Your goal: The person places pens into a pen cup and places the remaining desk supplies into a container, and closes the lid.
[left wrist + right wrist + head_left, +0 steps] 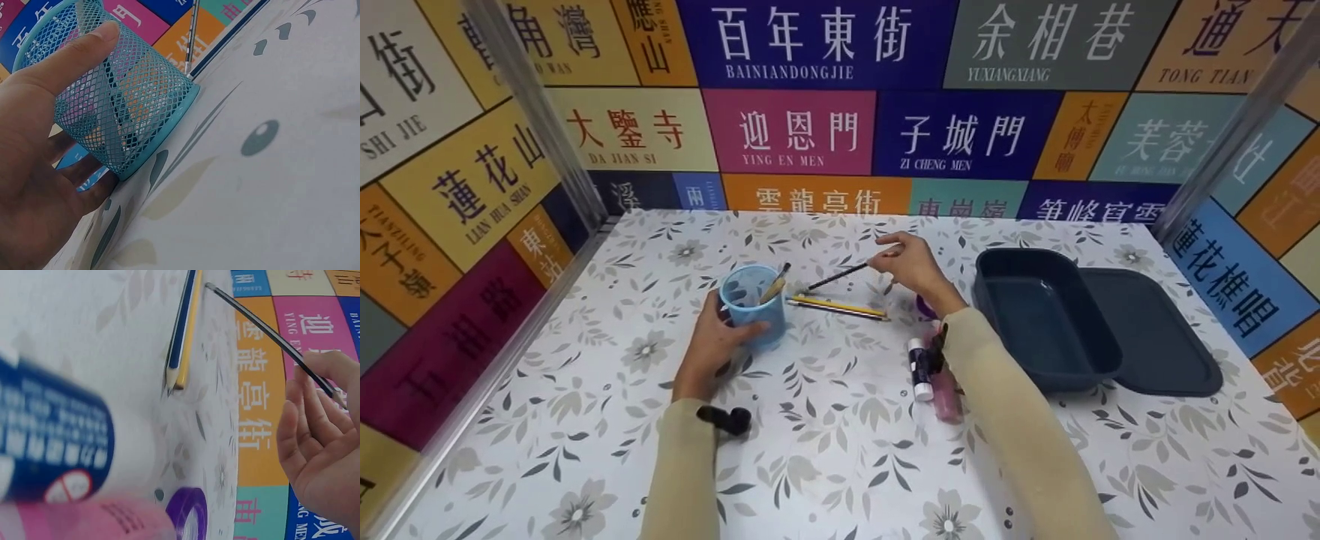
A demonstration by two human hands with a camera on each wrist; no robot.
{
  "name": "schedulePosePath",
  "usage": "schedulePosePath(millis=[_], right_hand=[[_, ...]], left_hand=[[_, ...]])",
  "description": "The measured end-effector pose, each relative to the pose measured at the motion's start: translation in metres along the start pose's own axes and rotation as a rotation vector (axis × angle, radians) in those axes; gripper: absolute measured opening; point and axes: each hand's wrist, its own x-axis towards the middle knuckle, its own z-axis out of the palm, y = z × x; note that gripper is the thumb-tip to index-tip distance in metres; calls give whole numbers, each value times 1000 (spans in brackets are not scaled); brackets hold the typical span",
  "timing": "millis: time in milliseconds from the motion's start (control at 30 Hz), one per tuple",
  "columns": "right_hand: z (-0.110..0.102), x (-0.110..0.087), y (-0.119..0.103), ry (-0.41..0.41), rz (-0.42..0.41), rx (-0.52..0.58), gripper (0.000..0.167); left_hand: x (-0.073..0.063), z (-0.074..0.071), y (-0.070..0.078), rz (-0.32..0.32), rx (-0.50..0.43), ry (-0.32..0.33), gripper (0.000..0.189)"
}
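Observation:
My left hand (714, 346) grips a light-blue mesh pencil cup (773, 321), thumb on the near side. In the left wrist view the cup (152, 84) stands on the tabletop, the other fingers behind it. A paintbrush (774, 288) leans inside the cup. My right hand (913, 264) pinches one end of a dark striped pencil (838, 277) between thumb and fingertips. The pencil slants down to the left, its lower end close to the table near the cup. Just below it lie a yellow pencil (847, 306) and a blue-and-white striped pencil (181, 332), side by side.
Near my right forearm lie a glue stick (919, 369), a pink tube-like item (946, 399) and a purple tape roll (185, 513), partly hidden in the head view. A dark open box (1039, 315) stands at right, with its lid (1166, 330) beside it. Sign-covered panels (802, 131) enclose the table.

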Motion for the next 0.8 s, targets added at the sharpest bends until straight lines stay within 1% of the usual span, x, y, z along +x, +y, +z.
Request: schedulePosePath(millis=[167, 400, 533, 667, 800], right_hand=[[6, -4, -5, 41, -22, 136, 45], [15, -9, -13, 123, -62, 306, 43], [20, -13, -20, 165, -75, 408, 36], [24, -19, -29, 177, -124, 474, 26], [28, -25, -40, 151, -178, 505, 26]], left_hand=[[0, 0, -2, 33, -16, 8, 110], [0, -1, -4, 8, 10, 11, 112], [-1, 0, -3, 8, 5, 9, 111], [0, 1, -2, 9, 8, 10, 112], [2, 0, 0, 11, 19, 15, 111]])
